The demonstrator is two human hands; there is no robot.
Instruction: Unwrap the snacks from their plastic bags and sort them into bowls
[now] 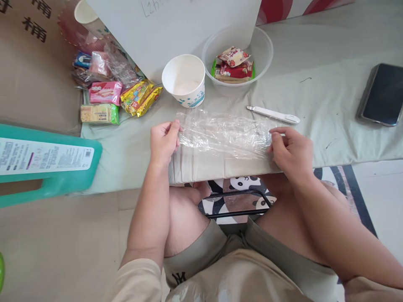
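Observation:
A crinkled sheet of clear plastic film [225, 133] stretches between my two hands, just above the near edge of the cloth-covered table. My left hand [164, 140] pinches its left end between thumb and fingers. At the other end, my right hand [291, 150] is closed on the film with thumb against forefinger. Beyond the film stands a white paper cup [189, 90] with blue print. Beside it is a clear plastic bowl [264, 63] holding several wrapped snacks [234, 69]. A white utility knife [273, 114] lies behind my right hand.
Packaged snacks [105, 92] are heaped at the left, near a cardboard box [34, 79]. A teal jug [91, 167] juts in from the left edge. A black phone [382, 94] lies at the right. A white board [189, 25] stands at the back.

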